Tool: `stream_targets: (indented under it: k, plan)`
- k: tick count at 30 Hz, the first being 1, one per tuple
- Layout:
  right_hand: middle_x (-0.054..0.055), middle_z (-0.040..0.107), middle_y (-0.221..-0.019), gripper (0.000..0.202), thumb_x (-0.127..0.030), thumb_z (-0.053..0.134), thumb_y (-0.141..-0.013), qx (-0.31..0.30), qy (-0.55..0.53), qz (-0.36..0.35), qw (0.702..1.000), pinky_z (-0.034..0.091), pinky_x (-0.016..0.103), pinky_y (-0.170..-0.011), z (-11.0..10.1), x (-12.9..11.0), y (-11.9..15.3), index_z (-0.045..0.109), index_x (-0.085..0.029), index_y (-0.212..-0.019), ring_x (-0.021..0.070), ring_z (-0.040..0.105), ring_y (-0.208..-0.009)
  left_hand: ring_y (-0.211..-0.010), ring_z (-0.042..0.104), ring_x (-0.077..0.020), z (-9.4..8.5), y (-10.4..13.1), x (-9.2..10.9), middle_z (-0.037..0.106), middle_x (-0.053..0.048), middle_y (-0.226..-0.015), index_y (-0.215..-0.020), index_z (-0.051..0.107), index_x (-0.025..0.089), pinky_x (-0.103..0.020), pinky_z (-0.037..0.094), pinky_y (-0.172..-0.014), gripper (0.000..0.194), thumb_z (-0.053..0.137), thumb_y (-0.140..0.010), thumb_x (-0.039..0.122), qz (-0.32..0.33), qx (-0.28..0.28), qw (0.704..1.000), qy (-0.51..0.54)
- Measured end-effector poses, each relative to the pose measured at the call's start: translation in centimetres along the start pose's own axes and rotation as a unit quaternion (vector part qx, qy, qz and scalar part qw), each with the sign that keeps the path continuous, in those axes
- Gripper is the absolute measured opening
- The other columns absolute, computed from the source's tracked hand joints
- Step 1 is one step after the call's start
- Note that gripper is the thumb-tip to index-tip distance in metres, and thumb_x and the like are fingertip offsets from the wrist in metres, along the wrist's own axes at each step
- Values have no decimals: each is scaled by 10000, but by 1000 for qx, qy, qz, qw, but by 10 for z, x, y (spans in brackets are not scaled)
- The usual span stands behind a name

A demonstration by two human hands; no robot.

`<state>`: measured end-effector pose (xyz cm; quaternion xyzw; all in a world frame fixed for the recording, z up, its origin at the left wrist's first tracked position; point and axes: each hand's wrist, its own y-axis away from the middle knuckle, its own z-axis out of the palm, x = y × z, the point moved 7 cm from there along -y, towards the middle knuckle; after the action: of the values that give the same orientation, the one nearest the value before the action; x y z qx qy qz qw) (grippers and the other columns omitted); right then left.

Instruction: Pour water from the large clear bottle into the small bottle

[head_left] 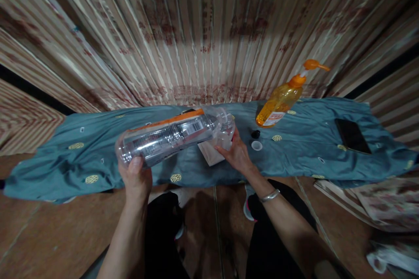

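Note:
A large clear plastic bottle (166, 135) with an orange-edged label lies tilted in the air, its neck end to the right. My left hand (135, 176) grips its base end, thumb on the near side. At the neck end my right hand (234, 150) closes round a small clear container (225, 133), which meets the bottle's mouth. Below them a pale square item (210, 152) rests on the teal cloth. Just right of my right hand lie a small black cap (255, 134) and a white round lid (257, 145).
A pump bottle (278, 103) of orange liquid stands at the back right of the teal cloth (304, 152). Farther right lies a black phone (352, 136). Striped curtains (209, 30) hang behind. A patterned fabric item (386, 205) is at the lower right.

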<state>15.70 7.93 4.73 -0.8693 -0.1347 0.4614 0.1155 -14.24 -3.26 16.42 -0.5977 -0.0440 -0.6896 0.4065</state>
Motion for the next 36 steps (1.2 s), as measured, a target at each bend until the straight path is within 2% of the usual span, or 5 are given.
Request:
stream_targets:
  k: [9, 17, 24, 31, 36]
  plan:
    - [271, 614, -1598, 1052, -555, 816, -916, 14, 22, -45, 999, 578, 602, -1173, 5, 3, 1, 292, -115, -1715, 410, 660, -1446, -1231, 723, -370, -6, 0, 0, 765, -88, -1278, -1263, 729, 277, -483, 596, -1034, 779, 906, -589, 625, -1, 17, 1000, -11]
    - [264, 583, -1637, 1056, -548, 811, -930, 26, 42, -63, 997, 584, 589, -1176, 7, 1, 3, 259, -133, -1729, 399, 645, -1469, -1216, 728, -393, -8, 2, 1, 789, -101, -1218, -1174, 754, 286, -535, 618, -988, 568, 853, -684, 557, 0, 2, 1000, -20]
    - [260, 581, -1640, 1055, -550, 811, -932, 31, 51, -63, 996, 593, 590, -1162, 8, 1, 3, 258, -144, -1733, 403, 654, -1457, -1224, 733, -404, -5, 0, 4, 795, -107, -1224, -1213, 746, 289, -554, 617, -988, 618, 848, -682, 588, 7, -6, 1000, -23]
    - [292, 588, -1620, 1053, -537, 789, -944, 33, 61, -76, 995, 606, 615, -1138, 8, -1, 4, 236, -103, -1728, 419, 671, -1435, -1239, 733, -402, -5, 1, 4, 794, -109, -1254, -1224, 741, 286, -558, 609, -1024, 637, 858, -683, 602, -2, -1, 1000, -21]
    - [290, 581, -1629, 1041, -535, 781, -943, 33, 65, -73, 995, 607, 596, -1146, 8, -1, 4, 244, -101, -1722, 413, 671, -1438, -1285, 712, -399, -6, 1, 5, 788, -103, -1274, -1194, 749, 287, -553, 607, -1050, 595, 851, -691, 588, 0, -1, 1000, -29]
